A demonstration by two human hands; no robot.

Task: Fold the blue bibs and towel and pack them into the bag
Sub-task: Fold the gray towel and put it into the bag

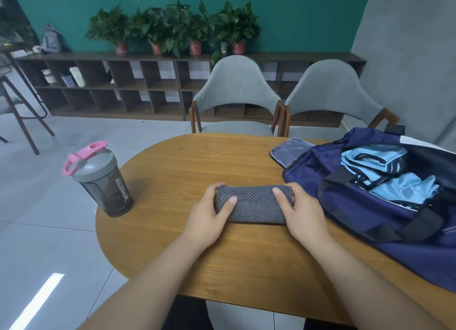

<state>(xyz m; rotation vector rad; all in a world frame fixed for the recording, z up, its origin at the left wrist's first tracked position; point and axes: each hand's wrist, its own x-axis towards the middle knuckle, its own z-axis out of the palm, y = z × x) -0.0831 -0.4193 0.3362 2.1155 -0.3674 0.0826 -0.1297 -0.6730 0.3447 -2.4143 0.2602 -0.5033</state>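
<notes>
Both hands clasp the grey striped towel (254, 204), rolled tight.

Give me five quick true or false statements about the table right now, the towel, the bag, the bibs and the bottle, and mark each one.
1. Both hands, left hand and right hand, grip the folded towel. True.
2. The towel is already in the bag. False: it lies on the table.
3. Blue bibs sit inside the open bag. True.
4. The shaker bottle lies on its side. False: it stands upright.
5. The bag is zipped shut. False: it is open.
</notes>
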